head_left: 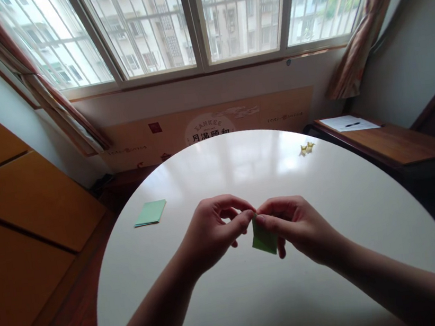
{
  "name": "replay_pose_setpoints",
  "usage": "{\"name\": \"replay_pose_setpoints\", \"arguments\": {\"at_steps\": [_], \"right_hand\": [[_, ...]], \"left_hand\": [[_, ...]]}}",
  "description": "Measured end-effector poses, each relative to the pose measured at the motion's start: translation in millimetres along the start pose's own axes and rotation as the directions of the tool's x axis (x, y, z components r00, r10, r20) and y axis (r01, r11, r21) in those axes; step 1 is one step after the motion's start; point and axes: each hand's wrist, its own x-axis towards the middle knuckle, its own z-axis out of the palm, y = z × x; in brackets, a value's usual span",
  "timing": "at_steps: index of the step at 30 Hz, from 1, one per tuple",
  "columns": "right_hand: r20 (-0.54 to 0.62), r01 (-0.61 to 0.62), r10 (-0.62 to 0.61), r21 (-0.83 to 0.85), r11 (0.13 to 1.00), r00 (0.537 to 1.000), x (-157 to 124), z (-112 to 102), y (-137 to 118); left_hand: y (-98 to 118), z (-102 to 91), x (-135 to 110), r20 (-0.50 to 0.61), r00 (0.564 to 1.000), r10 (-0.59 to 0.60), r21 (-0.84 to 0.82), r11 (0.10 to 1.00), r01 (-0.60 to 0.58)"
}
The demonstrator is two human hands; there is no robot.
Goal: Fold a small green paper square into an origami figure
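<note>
Our left hand (pixel 216 230) and right hand (pixel 295 219) pinch one folded green paper (pixel 264 239)
Fingertips closed; beyond, one mint paper stack (pixel 151 213), two yellow paper figures (pixel 310 146)

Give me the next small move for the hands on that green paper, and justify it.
Probably a firm squeeze at the upper tip of the green paper: the fingertips of the left hand and right hand meet there, while its lower part hangs below them. That looks like a good grip for pressing, though the fingers hide any crease.
</note>
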Motion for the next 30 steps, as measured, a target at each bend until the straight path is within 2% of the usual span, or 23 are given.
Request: {"name": "replay_pose_setpoints", "arguments": {"at_steps": [11,17,22,24,27,30], "right_hand": [[-0.026,-0.007,0.004,-0.142,0.990,1.000,-1,3,-2],[-0.036,-0.008,0.002,-0.163,0.987,0.999,0,2,-4],[-0.051,-0.026,0.019,-0.142,0.989,0.999,0,0,-3],[-0.043,-0.032,0.026,-0.136,0.990,0.999,0,0,-3],[-0.020,-0.038,0.036,-0.131,0.991,0.999,0,1,-3],[-0.008,-0.052,0.052,-0.126,0.991,0.999,0,1,-4]], "left_hand": [[3,-1.4,2,0.027,0.994,-0.109,0.016,0.994,0.109],[3,2.1,-1,-0.073,0.993,-0.088,0.083,0.992,0.094],[4,-3.3,1,-0.137,0.989,-0.057,0.040,0.997,0.063],[5,-6.1,2,-0.076,0.995,-0.062,0.043,0.997,0.065],[5,-8.0,2,0.073,0.994,-0.082,0.091,0.993,0.075],[5,-8.5,1,0.147,0.984,-0.101,0.146,0.986,0.080]]}}
